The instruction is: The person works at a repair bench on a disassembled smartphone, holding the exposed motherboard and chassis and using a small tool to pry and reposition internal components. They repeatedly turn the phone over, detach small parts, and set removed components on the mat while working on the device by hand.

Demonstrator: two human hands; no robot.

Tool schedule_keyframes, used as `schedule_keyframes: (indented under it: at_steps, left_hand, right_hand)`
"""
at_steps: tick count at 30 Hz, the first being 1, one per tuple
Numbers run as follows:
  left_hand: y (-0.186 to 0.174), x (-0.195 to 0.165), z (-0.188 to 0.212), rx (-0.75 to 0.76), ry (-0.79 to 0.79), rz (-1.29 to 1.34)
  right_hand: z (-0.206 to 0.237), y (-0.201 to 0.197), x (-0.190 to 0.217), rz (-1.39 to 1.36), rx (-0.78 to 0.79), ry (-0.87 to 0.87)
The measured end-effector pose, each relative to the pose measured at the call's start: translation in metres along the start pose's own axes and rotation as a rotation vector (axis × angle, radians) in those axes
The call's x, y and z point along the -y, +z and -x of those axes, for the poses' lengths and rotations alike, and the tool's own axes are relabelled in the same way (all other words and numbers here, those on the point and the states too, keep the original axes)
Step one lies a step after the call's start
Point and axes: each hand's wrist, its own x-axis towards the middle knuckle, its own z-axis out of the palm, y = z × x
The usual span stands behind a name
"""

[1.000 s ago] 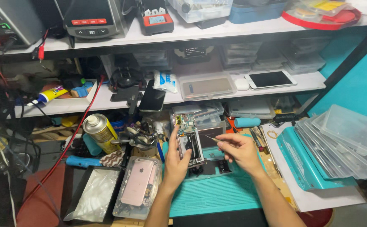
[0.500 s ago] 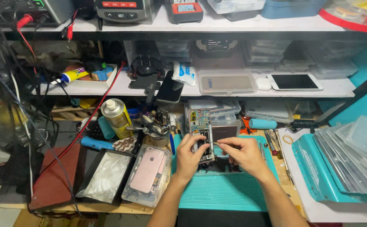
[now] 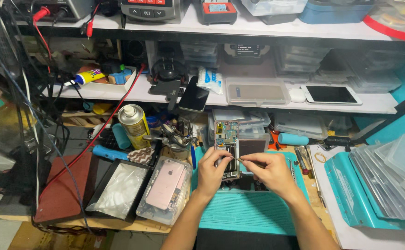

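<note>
Cluttered white shelves (image 3: 258, 104) packed with clear plastic boxes, cables and spare handsets rise behind your bench, and a teal rubber work mat (image 3: 253, 210) covers the spot right in front of you. On that mat, at its far edge, lies the opened smartphone with its back removed and circuit boards exposed (image 3: 226, 139), standing lengthwise away from you. Your left hand (image 3: 213, 171) curls around the phone's lower left side, fingers closed on its frame and thumb pressing near the bottom edge. Your right hand (image 3: 269, 170) is pinched shut on a thin metal tool (image 3: 235, 158), whose tip points left into the phone's lower half; whether the tip touches a part there is too small to tell. Just beside the phone on the right sits a dark rectangular panel (image 3: 251, 147). To your left, a clear plastic tray holding a rose-gold phone back (image 3: 165, 185) rests next to a black tray with a white bag (image 3: 119, 187). A yellow spray can with a silver top (image 3: 134, 124) stands further back on the left. Stacked teal-edged clear trays (image 3: 378, 185) lie well apart on your right.
</note>
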Motion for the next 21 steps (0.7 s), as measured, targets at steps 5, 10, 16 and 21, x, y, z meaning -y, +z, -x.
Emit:
schedule_keyframes:
  at_steps: [5,10,16,21]
  left_hand:
    - [-0.0015,-0.0003,-0.0013,-0.008,-0.025,0.01]
    - [-0.0026,-0.0003,-0.0016,-0.01,-0.012,0.004]
    - [-0.0017,0.0023,-0.0003,-0.008,0.024,0.002]
    - [0.0006,0.0031,0.0011,0.017,0.01,-0.01]
  right_hand:
    - [-0.0011,0.0023,0.0009,-0.035,-0.007,-0.013]
    - [-0.0022,0.0038,-0.0005,-0.035,-0.01,-0.003]
    - [-0.0029,0.0027,-0.0011,-0.024,-0.004,-0.004]
    - [-0.0028,-0.0006,0.0012,0.056,-0.005,0.0]
